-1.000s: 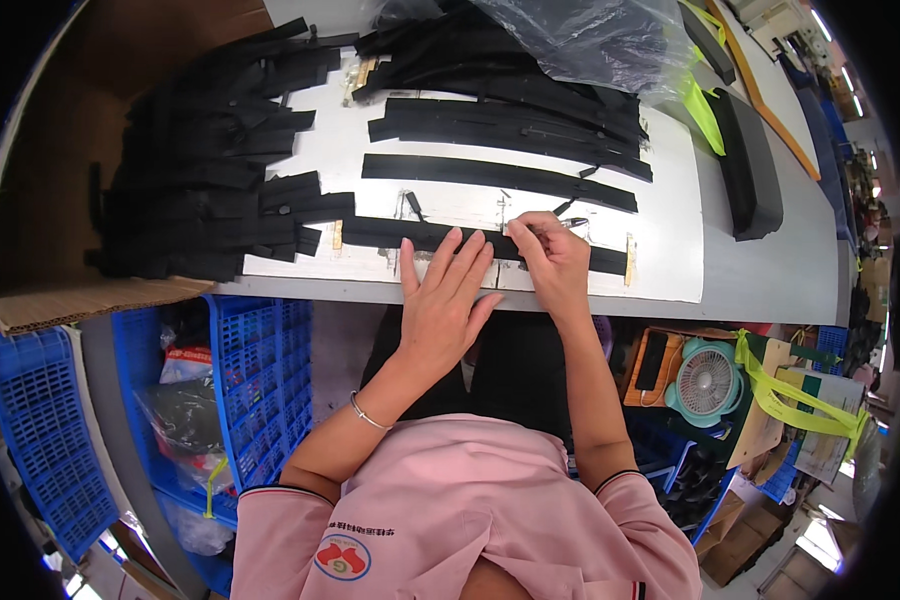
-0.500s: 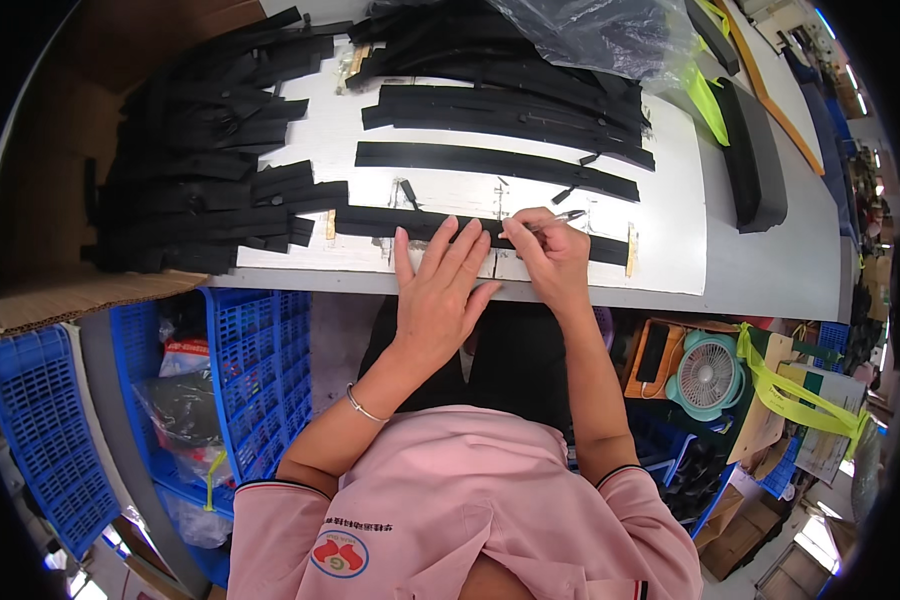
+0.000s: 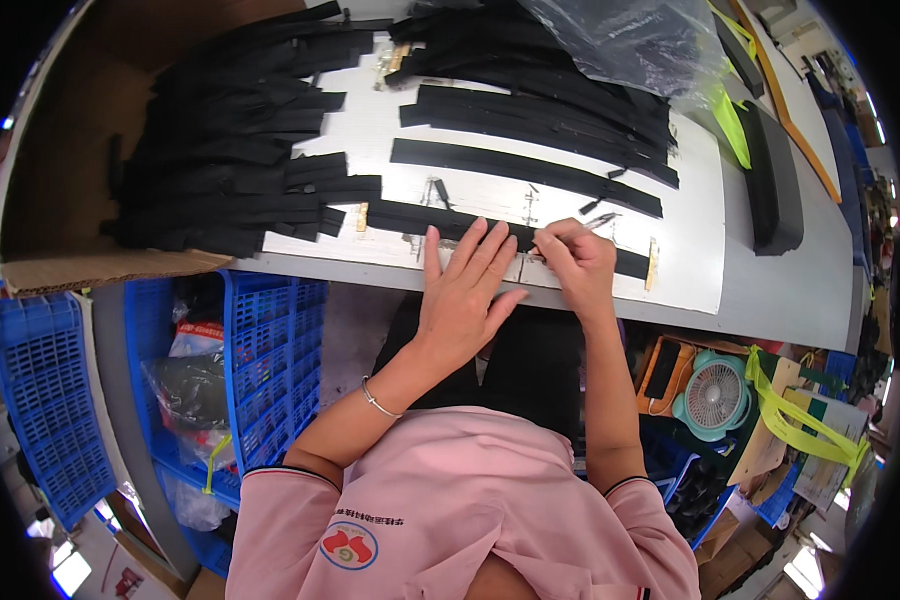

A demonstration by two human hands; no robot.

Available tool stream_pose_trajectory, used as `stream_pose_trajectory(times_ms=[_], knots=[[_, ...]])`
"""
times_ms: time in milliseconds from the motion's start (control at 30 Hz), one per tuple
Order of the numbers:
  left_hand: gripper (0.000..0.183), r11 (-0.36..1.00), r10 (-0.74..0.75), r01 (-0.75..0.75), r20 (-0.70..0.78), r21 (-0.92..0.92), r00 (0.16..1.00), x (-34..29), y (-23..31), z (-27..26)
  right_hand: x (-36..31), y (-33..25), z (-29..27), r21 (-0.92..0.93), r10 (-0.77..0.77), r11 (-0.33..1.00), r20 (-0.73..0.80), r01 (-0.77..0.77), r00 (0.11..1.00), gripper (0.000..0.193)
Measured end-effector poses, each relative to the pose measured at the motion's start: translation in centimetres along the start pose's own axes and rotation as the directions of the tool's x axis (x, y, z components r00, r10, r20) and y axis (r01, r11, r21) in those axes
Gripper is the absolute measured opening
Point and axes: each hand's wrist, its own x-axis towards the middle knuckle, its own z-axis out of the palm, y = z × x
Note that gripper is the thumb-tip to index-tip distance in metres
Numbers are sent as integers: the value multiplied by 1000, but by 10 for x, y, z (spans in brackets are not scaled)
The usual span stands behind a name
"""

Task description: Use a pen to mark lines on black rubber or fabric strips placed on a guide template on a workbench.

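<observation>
I see my left hand (image 3: 467, 290) spread flat, fingers splayed, pressing the black fabric strip (image 3: 410, 218) onto the white board (image 3: 690, 270); my right hand (image 3: 575, 262) is pinched shut on a thin metal tool (image 3: 598, 221) beside it

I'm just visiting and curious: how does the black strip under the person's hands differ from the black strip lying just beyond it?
The near strip is pressed flat by the left hand, with the right hand at it; the far strip lies untouched. The near strip sits at the white sheet's front edge, the far strip farther in. Both are long, black and flat.
</observation>
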Motion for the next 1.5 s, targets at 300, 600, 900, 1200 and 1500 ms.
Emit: stream_pose_trajectory(times_ms=[300, 600, 900, 1200, 1500], knots=[[68, 981, -164, 173, -101, 88, 981, -21, -48, -38, -1, 1, 2, 27, -6, 1000, -34, 7, 999, 10], [64, 981, -146, 161, -142, 104, 979, -21, -59, -40, 6, -20, 7, 170, 89, 982, -37, -82, 995, 7], [64, 987, -116, 130, -138, 98, 984, -21, -62, -41, 35, -55, 76, 110, -88, 990, 23, 85, 996, 8], [63, 982, -124, 140, -127, 127, 984, -22, -66, -45, 45, -30, 104, -173, -153, 969, 131, 175, 979, 9], [61, 980, -140, 154, -117, 123, 983, -22, -65, -46, 46, -24, 108, -180, -205, 959, 100, 220, 974, 12]])
